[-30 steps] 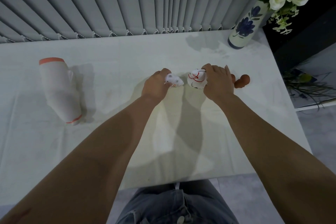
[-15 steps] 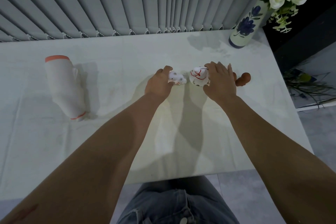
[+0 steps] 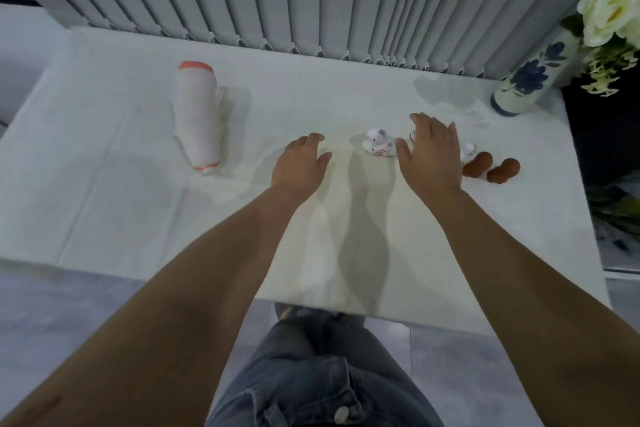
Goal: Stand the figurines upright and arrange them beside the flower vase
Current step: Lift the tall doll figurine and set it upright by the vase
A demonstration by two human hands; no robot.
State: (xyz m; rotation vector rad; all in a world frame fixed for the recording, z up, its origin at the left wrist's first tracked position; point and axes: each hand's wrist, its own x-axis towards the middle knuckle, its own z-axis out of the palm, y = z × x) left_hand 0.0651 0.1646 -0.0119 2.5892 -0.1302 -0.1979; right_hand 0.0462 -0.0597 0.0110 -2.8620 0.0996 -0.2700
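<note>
Nearest the camera are jeans-clad legs, then the white surface (image 3: pixel 173 218). Both hands are open and gripping nothing: left hand (image 3: pixel 299 166) flat near the middle, right hand (image 3: pixel 431 152) hovering over a red-trimmed figurine (image 3: pixel 412 136) that's mostly hidden. A small white cat figurine (image 3: pixel 378 146) sits between them, looks upright-ish. Brown figurines (image 3: pixel 491 168) lie to the right. The flower vase (image 3: pixel 530 80) is well apart at the far corner. Seems like mid-arranging; next I'd pick one up and carry it vase-ward.

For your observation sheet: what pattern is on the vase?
Dark blue flowers on a cream body, with a blue band at the base of the vase; head view.
</note>
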